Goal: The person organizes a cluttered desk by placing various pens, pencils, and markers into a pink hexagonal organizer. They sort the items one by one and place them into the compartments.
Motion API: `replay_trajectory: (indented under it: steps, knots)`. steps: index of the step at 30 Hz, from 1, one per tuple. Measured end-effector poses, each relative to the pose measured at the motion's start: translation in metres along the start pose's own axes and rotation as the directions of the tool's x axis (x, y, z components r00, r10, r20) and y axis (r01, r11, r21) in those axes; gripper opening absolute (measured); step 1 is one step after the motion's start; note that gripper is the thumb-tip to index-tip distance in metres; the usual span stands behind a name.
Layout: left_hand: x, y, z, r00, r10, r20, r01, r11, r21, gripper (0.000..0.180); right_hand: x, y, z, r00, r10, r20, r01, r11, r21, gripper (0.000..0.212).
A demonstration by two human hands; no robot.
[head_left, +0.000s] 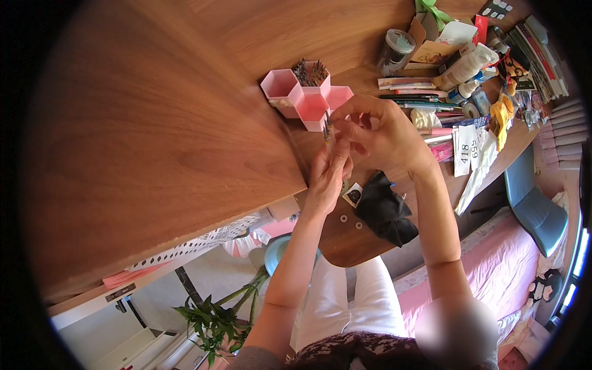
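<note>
Near the middle, my left hand (330,172) is closed, with thumb and fingers pinching a few slim pencil-like sticks (327,128), dark and yellowish, held roughly upright. My right hand (388,135) curls in from the right; its forefinger and thumb close on the upper part of the same sticks. Just beyond both hands stands a pink organizer (313,98) of joined hexagonal cups. Its back cup holds a dense bunch of thin sticks (310,73) with brown and dark ends. What exactly the sticks are is too small to tell.
A wooden panel (166,111) fills the left. Pens (413,97), bottles, a lidded jar (397,49) and boxes crowd the right side. Near the table's front edge lie a black cloth pouch (385,209) and small white rings (359,226). A blue chair (536,197) stands farther right.
</note>
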State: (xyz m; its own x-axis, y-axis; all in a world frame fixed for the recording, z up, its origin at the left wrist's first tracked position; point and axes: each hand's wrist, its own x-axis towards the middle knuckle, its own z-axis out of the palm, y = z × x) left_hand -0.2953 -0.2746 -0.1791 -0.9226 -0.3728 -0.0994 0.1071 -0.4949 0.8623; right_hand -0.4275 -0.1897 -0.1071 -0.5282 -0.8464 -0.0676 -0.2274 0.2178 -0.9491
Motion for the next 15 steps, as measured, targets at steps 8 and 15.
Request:
replay_trajectory:
  steps: [8, 15]
  knots:
    - [-0.001, -0.002, 0.0, 0.992, 0.099, -0.078, -0.092, 0.992, 0.088, 0.047, 0.025, 0.002, 0.008, 0.889, -0.253, -0.381, 0.346, 0.917, 0.199, 0.017]
    - [0.001, -0.001, 0.001, 0.993, 0.064, -0.099, -0.061, 0.998, 0.029, 0.053, 0.083, -0.003, 0.011, 0.616, -0.537, -0.577, 0.491, 0.834, -0.252, 0.014]
